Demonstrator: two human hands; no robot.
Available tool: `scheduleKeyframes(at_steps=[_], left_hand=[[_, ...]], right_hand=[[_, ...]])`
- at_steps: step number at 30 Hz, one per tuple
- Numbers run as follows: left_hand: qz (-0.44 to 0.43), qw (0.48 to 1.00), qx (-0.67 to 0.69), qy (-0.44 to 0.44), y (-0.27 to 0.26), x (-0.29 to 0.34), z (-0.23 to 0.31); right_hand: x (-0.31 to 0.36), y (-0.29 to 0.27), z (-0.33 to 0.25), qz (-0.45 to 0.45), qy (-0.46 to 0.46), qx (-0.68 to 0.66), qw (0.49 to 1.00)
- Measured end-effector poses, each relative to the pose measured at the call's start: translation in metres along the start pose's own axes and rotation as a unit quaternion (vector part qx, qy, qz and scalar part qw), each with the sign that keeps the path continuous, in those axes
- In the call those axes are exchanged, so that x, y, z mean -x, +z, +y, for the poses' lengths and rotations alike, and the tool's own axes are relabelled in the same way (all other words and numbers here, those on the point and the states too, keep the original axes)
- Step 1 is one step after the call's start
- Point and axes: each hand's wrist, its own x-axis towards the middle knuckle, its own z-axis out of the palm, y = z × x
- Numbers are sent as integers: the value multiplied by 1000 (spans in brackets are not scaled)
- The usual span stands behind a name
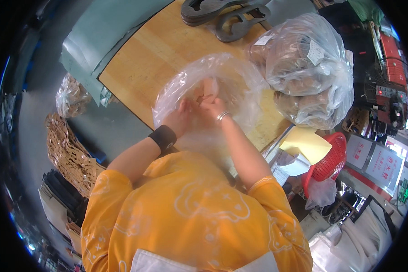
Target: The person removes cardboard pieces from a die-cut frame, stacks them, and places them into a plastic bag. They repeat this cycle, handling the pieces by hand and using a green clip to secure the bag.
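A clear plastic bag (240, 86) lies open on the wooden table (154, 54) in front of me. Both of my hands are inside its mouth. My left hand (181, 115), with a black band on its wrist, and my right hand (213, 106), with a silver bracelet, are closed together around light brown wooden pieces (207, 88) held upright in the bag. The plastic veils the fingers, so the exact grip is hard to see.
A large clear bag (310, 68) full of brown wooden pieces sits at the right of the table. Dark carved wooden shapes (226, 16) lie at the far edge. A red basket (331, 161) and yellow paper (306, 143) are at the right. Cut wooden panels (70, 154) are stacked on the floor at the left.
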Motion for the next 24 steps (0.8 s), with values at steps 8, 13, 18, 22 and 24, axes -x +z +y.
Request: scheduleKeyframes(at_steps=[8,13,18,22,24], left_hand=[[62,988,139,-17,-23,1,4],[92,984,151,-32,-32,-33,17],[-7,995,-63,-79,-18,-44,33],[25,996,-66,-63,-15,-42,33],[50,996,-53,-46,-22,-49,26]], right_hand=[[-17,4,32,143,-72,-4,987],[-14,2,33,189,-76,102,974],[-16,-3,33,236,-56,212,947],[-19,-3,31,221,-60,246,942],[-18,-3,30,230,-64,251,938]])
